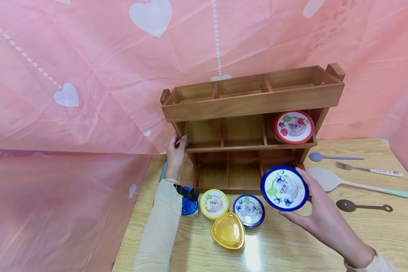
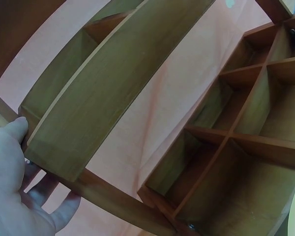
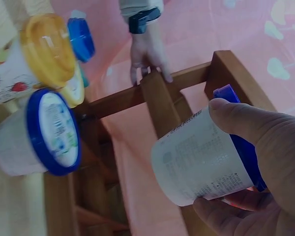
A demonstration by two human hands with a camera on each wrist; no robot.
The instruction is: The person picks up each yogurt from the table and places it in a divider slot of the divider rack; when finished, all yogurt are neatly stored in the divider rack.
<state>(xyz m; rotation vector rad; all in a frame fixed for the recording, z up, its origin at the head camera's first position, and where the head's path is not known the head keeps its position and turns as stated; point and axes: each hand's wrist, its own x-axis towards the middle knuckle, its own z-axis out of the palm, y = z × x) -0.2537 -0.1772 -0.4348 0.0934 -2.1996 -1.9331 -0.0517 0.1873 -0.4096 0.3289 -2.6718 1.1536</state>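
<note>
A three-tier wooden rack with divided compartments stands at the back of the table. My left hand grips its left side at the middle tier, thumb in front and fingers round the side piece. In my right hand is a white tub with a blue lid with blueberries printed on it, held in front of the lowest tier's right end. The right wrist view shows the tub's printed white wall between thumb and fingers. A red-lidded tub occupies the middle tier's right compartment.
Before the rack stand a yellow-lidded tub, another blue-lidded tub, a container with an amber triangular lid and a blue-lidded container. At right lie a purple spoon, a fork, a spatula and a brown spoon.
</note>
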